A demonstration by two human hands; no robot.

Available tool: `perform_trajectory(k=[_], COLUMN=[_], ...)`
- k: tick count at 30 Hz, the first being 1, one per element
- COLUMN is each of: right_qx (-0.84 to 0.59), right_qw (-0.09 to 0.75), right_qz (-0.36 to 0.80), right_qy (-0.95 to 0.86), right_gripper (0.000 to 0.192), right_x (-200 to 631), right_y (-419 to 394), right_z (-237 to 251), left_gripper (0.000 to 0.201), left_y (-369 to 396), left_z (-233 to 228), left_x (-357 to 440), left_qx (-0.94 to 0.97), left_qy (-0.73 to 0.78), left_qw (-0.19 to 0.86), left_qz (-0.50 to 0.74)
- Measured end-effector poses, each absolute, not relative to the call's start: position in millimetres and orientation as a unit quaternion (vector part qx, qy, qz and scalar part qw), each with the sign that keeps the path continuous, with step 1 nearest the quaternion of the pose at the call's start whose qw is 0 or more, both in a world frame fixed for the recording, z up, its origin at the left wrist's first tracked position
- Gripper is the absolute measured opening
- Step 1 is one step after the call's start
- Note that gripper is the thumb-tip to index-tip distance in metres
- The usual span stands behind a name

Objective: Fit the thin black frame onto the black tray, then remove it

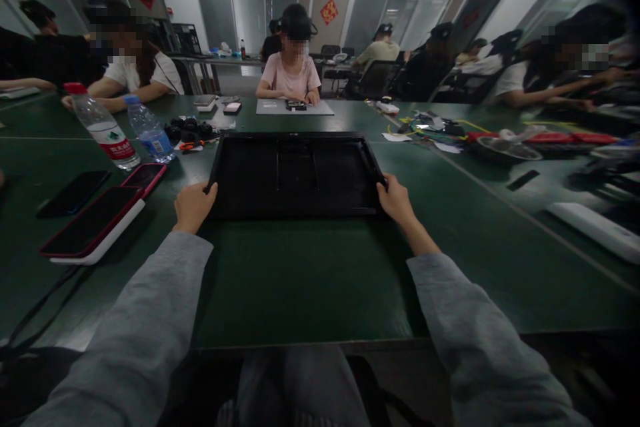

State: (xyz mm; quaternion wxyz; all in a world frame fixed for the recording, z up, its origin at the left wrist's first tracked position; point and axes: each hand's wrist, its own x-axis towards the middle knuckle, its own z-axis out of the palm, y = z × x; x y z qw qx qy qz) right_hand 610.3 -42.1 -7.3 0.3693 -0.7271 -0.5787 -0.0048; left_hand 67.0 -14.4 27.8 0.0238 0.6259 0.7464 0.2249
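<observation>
A wide black rectangular panel [245,170] with a raised rim, which looks like a monitor's frame or casing, lies in front of me on the green table [310,280]. My left hand [194,205] is closed around its left edge, with the thumb on top of the rim. On the opposite edge my right hand [396,199] grips the rim in the same way. The fingers beneath both edges are mostly hidden. Two upright ribs run across the middle of the panel.
To the left stand two plastic bottles [107,130], with several phones [95,220] nearer me. Orange-handled tools [191,145] lie behind my left hand. Cables and small parts [435,127] are heaped at the right, beyond a white power strip [595,230]. Across the table a person [290,73] sits.
</observation>
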Motion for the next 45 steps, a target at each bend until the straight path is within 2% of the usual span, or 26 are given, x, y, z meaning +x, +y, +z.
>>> perform_trajectory(k=[12,20,26,36,45], right_qx=[-0.742,-0.747,-0.737,-0.714,-0.727], right_qw=[0.335,0.354,0.375,0.41,0.382], right_qz=[0.026,0.008,-0.002,0.049,0.003], right_qy=[-0.58,-0.563,-0.562,-0.565,-0.571], right_gripper=[0.055,0.053,0.052,0.056,0.055], right_x=[614,611,608,616,608], right_y=[-40,-40,-43,-37,-40], right_z=[-8,-14,-12,-17,-12], left_gripper=[0.054,0.055,0.064,0.059,0.05], left_y=[-9,-10,-6,6,-2], left_z=[23,28,25,20,27], left_x=[65,68,65,51,52], left_qx=[0.634,0.637,0.619,0.607,0.59], left_qy=[0.745,0.742,0.75,0.738,0.77], left_qw=[0.019,0.047,0.096,0.154,0.099], left_qz=[0.208,0.202,0.214,0.25,0.221])
